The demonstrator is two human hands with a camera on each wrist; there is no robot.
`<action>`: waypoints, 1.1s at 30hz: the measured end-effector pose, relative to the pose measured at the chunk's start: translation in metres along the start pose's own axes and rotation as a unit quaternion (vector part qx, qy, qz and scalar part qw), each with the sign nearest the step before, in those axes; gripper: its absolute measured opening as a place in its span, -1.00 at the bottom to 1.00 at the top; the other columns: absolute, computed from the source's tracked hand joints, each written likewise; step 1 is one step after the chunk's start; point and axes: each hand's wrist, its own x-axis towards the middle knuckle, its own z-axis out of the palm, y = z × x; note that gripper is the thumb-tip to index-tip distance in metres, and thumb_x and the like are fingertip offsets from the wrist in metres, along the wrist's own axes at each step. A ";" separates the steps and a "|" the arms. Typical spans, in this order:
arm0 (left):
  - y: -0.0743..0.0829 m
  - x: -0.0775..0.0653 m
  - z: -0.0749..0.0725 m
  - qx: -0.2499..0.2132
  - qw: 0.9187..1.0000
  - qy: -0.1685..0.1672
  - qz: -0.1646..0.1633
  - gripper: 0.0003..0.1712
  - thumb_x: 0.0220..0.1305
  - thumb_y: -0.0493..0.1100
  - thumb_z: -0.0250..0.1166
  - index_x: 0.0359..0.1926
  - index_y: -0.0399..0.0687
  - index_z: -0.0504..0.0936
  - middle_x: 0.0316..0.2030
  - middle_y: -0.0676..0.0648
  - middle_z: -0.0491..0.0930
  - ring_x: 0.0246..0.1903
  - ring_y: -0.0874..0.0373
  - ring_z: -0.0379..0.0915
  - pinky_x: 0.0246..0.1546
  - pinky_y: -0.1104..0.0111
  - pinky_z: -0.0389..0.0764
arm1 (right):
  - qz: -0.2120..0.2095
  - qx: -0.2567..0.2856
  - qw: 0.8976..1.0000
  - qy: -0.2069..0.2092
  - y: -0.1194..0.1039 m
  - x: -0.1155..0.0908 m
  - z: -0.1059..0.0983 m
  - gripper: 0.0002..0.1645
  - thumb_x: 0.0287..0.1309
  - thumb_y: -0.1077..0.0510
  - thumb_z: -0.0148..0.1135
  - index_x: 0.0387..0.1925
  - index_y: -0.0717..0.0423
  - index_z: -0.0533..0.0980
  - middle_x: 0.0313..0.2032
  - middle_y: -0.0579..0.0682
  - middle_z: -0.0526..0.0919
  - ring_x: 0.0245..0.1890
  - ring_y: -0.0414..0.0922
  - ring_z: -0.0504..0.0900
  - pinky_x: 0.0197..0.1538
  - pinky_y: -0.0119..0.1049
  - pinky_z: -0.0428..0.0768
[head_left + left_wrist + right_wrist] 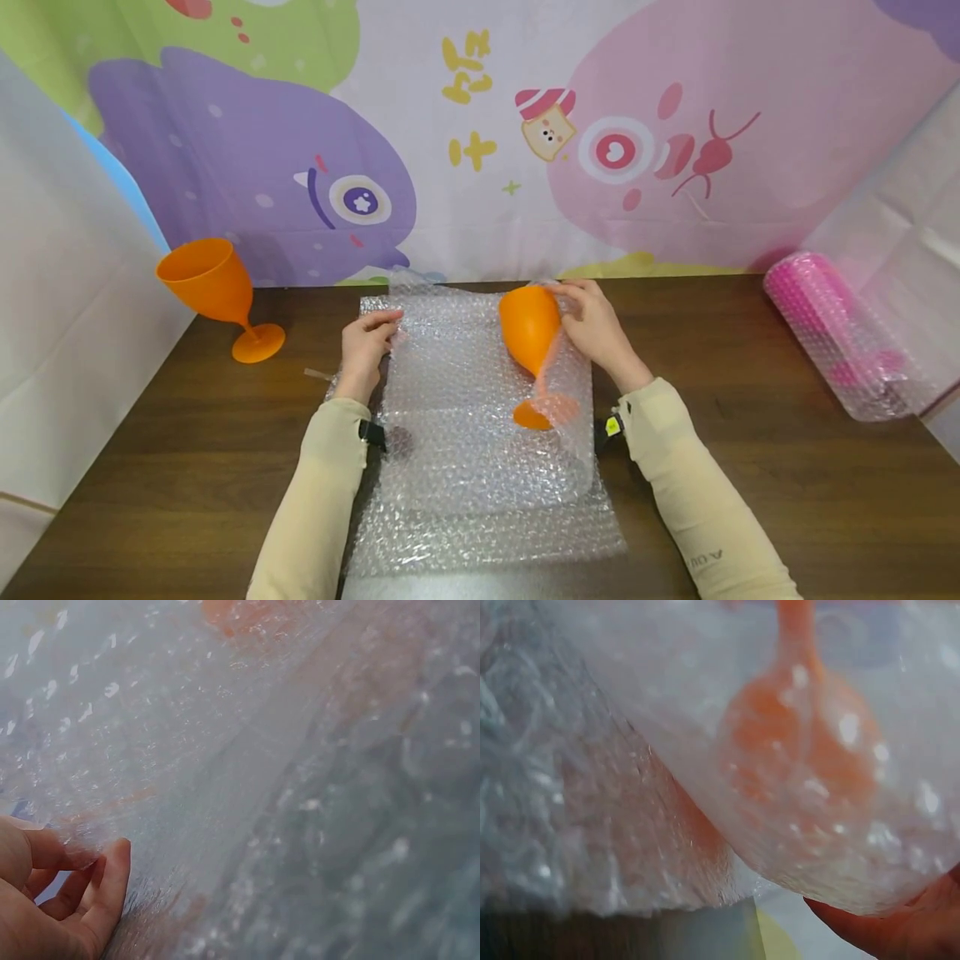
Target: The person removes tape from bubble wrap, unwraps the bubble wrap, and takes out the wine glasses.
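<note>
An orange plastic goblet [528, 325] lies on the right part of a bubble wrap sheet [457, 450], its bowl toward the back wall. A flap of the wrap covers the right side of its stem and foot. My left hand [364, 346] pinches the sheet's left edge between thumb and fingers, as the left wrist view shows with the hand [71, 889] at lower left. By the goblet's rim, my right hand [596, 325] holds the raised right edge of the wrap. In the right wrist view the goblet's foot [802, 742] shows blurred through the plastic.
Another orange goblet [217, 279] stands upright at the back left. A pink object in bubble wrap [832, 333] lies at the right side of the brown wooden table [712, 350]. Cartoon-printed cloth [465, 208] hangs along the back, with white side walls.
</note>
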 end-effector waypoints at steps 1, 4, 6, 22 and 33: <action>0.000 0.000 0.000 0.004 1.000 -0.003 -0.003 -0.71 0.20 -0.39 0.09 -0.06 -0.31 0.58 -0.33 0.02 0.51 -0.57 0.37 0.37 -0.63 0.60 0.30 | 0.003 -0.002 1.000 -0.004 0.001 0.000 0.000 -0.47 0.03 0.42 -0.04 0.10 0.19 0.43 0.22 0.22 0.23 0.16 0.13 0.29 -0.17 -0.16 0.41; 0.000 0.000 -0.001 0.013 1.000 -0.008 -0.010 -0.70 0.24 -0.36 0.08 -0.03 -0.27 0.58 -0.24 -0.03 0.52 -0.53 0.36 0.39 -0.61 0.59 0.32 | 0.010 -0.007 1.000 -0.015 0.003 0.000 -0.001 -0.41 0.01 0.42 -0.04 0.17 0.20 0.36 0.26 0.23 0.17 0.21 0.15 0.23 -0.04 -0.07 0.41; 0.000 0.000 -0.001 0.013 1.000 -0.008 -0.012 -0.70 0.24 -0.36 0.08 -0.02 -0.27 0.58 -0.22 -0.04 0.53 -0.53 0.37 0.38 -0.60 0.59 0.32 | 0.012 -0.009 1.000 -0.020 0.005 0.000 -0.002 -0.37 0.02 0.42 -0.04 0.22 0.21 0.30 0.27 0.24 0.16 0.24 0.15 0.20 0.08 -0.02 0.36; 0.002 0.001 -0.002 0.012 0.999 -0.010 -0.043 -0.67 0.24 -0.33 0.08 0.01 -0.31 0.54 -0.15 -0.10 0.51 -0.64 0.40 0.24 -0.67 0.61 0.23 | 0.047 -0.007 0.999 -0.009 0.020 0.002 -0.006 -0.19 -0.05 0.39 0.04 0.31 0.31 0.08 0.24 0.35 0.11 0.20 0.18 0.22 0.20 0.01 0.26; -0.001 -0.001 -0.003 0.029 0.999 -0.014 -0.035 -0.68 0.25 -0.28 0.08 0.00 -0.27 0.56 -0.04 -0.16 0.53 -0.57 0.34 0.19 -0.60 0.57 0.25 | 0.132 0.003 0.991 -0.018 0.034 0.003 -0.006 -0.13 0.01 0.28 0.04 0.34 0.36 -0.06 0.24 0.41 0.00 0.22 0.20 0.17 0.18 -0.01 0.31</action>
